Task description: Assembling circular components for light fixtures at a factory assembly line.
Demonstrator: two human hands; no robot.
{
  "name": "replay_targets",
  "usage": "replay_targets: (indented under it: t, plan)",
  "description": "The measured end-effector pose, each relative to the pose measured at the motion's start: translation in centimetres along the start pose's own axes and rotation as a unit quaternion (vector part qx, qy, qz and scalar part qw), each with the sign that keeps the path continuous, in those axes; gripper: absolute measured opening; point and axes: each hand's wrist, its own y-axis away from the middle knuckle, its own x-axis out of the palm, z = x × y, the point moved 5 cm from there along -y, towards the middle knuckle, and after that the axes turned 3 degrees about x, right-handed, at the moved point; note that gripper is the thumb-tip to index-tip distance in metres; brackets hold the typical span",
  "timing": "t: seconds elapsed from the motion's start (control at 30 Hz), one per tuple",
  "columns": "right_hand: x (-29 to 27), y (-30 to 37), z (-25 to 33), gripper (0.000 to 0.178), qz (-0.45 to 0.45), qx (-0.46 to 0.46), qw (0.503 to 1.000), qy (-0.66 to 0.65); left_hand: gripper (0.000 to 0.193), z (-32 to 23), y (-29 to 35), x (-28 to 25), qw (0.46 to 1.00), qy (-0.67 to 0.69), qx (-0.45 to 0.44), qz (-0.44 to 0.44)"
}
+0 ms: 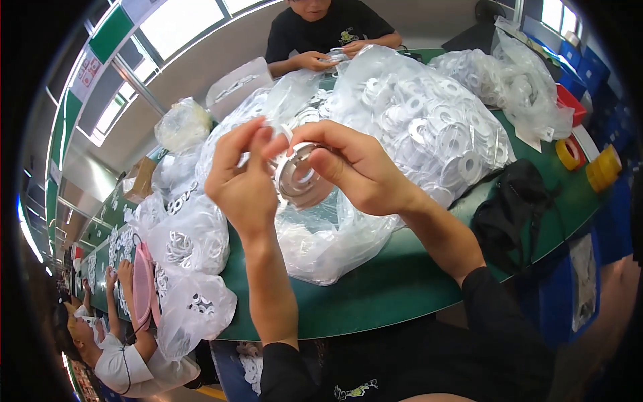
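Observation:
My right hand is closed on a round white plastic ring part with an open centre, thumb in front and index finger along its top. It is held up above the green table. My left hand is raised at the left side of the ring. Its fingers are bent and smeared by motion near the ring's upper edge, so whether they grip it cannot be made out. Below lies an opened clear plastic bag. Just beyond my hands, a large clear bag bulges with several flat white rings.
More bags of white parts line the left side of the green table. A black cloth bag, yellow tape rolls and a red bin are at right. One person handles a part opposite; another works at left.

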Motion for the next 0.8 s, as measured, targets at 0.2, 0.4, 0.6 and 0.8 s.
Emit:
replay_targets:
  t: [0.2, 0.4, 0.6, 0.8]
  plan:
    - [-2.2, -0.9, -2.7, 0.025, -0.203, 0.037, 0.977, -0.06, 0.014, 0.6, -0.2, -1.3, 0.992, 0.121, 0.017, -0.031]
    - [-1.2, -0.6, -2.8, 0.023, -0.205, 0.026, 0.978, -0.037, 0.015, 0.8, 0.5, 1.9, 0.989, 0.013, 0.148, 0.026]
    - [-1.0, -0.3, -3.6, 0.019, -0.226, 0.024, 0.973, -0.038, 0.022, 2.1, 0.2, 1.7, 0.989, 0.123, 0.082, 0.015]
    - [-0.8, -0.1, -2.3, 0.025, -0.167, 0.008, 0.986, 0.004, 0.024, 3.1, 0.0, 1.5, 0.96, 0.219, -0.088, 0.152]
